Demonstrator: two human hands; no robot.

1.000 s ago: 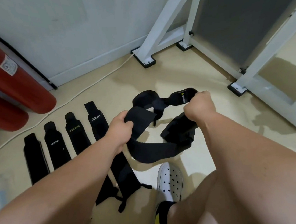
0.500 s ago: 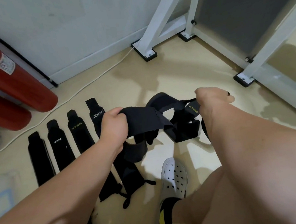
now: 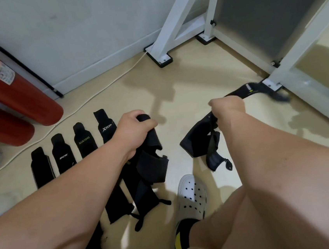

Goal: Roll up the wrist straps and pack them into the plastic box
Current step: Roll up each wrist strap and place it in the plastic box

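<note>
Several black wrist straps [image 3: 85, 142] lie side by side on the beige floor at the left. My left hand [image 3: 133, 128] is closed on one black strap [image 3: 152, 165] that hangs down in folds over the laid-out ones. My right hand [image 3: 226, 110] grips a second black strap [image 3: 199, 141]; one end droops below the fist, the other end [image 3: 257, 91] flies out blurred to the right. The two held straps are apart. No plastic box is in view.
Two red cylinders [image 3: 8, 94] lean at the left wall. A white cable [image 3: 88, 101] runs along the floor. White metal frame legs [image 3: 164, 49] and a grey panel [image 3: 269, 12] stand at the right. My white clog [image 3: 191, 196] is at the bottom centre.
The tangled straps have come apart: my hands moved away from each other, each now holding its own strap, and the right strap's end swings out to the right.
</note>
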